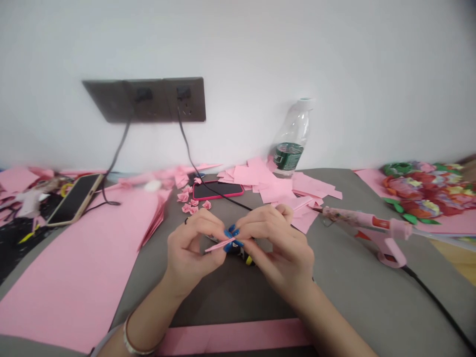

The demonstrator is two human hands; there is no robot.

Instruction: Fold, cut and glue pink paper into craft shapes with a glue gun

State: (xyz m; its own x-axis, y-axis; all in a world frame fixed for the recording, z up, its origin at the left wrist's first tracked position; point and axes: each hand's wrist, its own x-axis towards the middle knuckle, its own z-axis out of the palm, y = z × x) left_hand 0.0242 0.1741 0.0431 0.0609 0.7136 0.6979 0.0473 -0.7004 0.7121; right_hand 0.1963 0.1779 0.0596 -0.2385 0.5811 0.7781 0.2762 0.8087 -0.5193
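Between both hands, above the middle of the grey table, is a small folded piece of pink paper (pixel 218 245), seen nearly edge-on. My left hand (pixel 195 245) pinches it between thumb and fingertips. From the other side, my right hand (pixel 277 243) grips its right end, thumb and fingers pressed together. The blue-nailed fingertips of both hands meet there and hide part of the paper. Below them shows a dark object with a yellow part (pixel 248 259), mostly covered, whose kind I cannot make out. Several small folded pink paper flowers (pixel 194 203) lie just behind my left hand.
Large pink sheets (pixel 85 263) lie left, beside a phone (pixel 76 198). A red-cased phone (pixel 217 190), pink paper pieces (pixel 275 186) and a leaning bottle (pixel 292 144) are behind. A pink glue gun (pixel 372 225) with a cord and colourful paper flowers (pixel 427 191) are right. A pink strip (pixel 238 337) lies in front.
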